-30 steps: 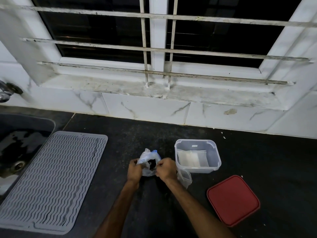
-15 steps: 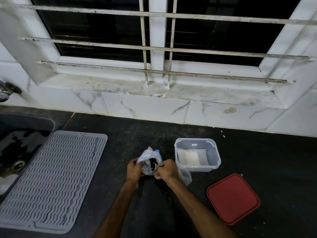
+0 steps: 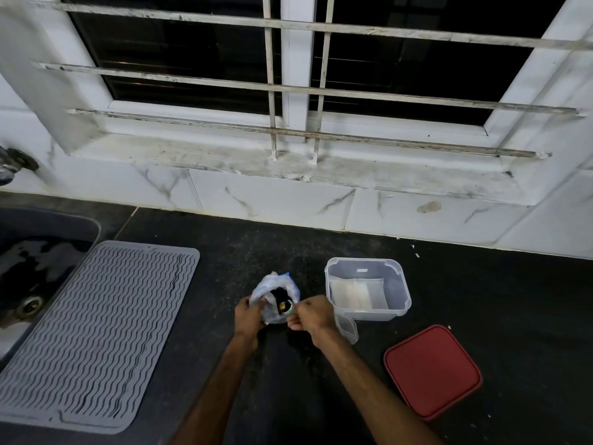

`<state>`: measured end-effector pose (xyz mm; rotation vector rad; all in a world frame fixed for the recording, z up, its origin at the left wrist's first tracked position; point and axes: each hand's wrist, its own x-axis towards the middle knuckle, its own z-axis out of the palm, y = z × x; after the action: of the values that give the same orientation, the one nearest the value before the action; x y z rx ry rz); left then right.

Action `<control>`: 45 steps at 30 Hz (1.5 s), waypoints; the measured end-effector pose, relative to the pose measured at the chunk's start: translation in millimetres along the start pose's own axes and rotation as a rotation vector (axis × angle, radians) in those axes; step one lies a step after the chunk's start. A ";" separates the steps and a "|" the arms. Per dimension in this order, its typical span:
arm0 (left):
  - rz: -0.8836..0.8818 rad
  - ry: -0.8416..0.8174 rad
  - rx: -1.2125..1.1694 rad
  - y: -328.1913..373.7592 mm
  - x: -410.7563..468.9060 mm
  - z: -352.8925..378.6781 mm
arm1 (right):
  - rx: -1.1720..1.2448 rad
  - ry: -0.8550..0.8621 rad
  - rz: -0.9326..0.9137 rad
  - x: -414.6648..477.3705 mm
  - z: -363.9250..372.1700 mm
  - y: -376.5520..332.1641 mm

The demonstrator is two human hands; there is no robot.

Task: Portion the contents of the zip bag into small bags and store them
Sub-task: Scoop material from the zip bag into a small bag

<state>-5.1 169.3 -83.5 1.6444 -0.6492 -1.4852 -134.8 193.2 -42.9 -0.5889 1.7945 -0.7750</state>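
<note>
Fingers of the left hand and right hand are curled, pinching opposite sides of a crumpled zip bag. Its mouth is spread open over dark contents, near the middle of the black surface. Just to its right sits a clear tub holding flat small bags. A red lid lies toward the front right; a grey mat lies near the left edge

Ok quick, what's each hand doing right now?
Left hand: closed, gripping the left side of the zip bag.
Right hand: closed, pinching the bag's right edge.
</note>
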 end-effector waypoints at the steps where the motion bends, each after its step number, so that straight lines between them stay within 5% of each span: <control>1: 0.005 0.009 0.004 -0.3 1.1 0.2 | 0.001 0.004 -0.010 -0.8 -0.2 0.0; 11: 0.177 0.023 0.119 14.2 -8.5 -5.3 | 0.077 -0.074 -0.072 -28.4 -21.1 -16.6; 16: 0.595 0.367 0.305 28.9 -42.6 -3.0 | 0.163 -0.118 -0.092 -50.9 -66.0 -32.3; 18: 0.698 0.259 0.342 30.2 -58.3 5.3 | 0.203 -0.122 -0.108 -59.8 -88.4 -32.1; 21: 0.806 -0.197 0.471 19.6 -77.8 21.1 | 0.238 -0.083 -0.129 -68.6 -119.1 -22.2; 24: 0.916 -0.477 0.829 3.2 -89.3 36.4 | 0.176 -0.025 -0.151 -71.2 -139.4 -7.5; 30: 0.898 -0.498 1.111 -15.7 -86.3 58.5 | 0.075 0.041 -0.201 -69.8 -154.3 20.2; 42: 0.914 -0.385 1.029 -28.9 -93.1 54.3 | -0.204 0.088 -0.284 -66.2 -143.9 37.4; 45: 0.896 -0.370 1.020 -33.1 -95.5 52.5 | -0.456 0.127 -0.459 -68.6 -140.6 36.7</control>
<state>-77.7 252.9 -56.5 1.3423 -2.2597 -0.7603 -245.6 298.4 7.0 -1.3096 1.9940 -0.7143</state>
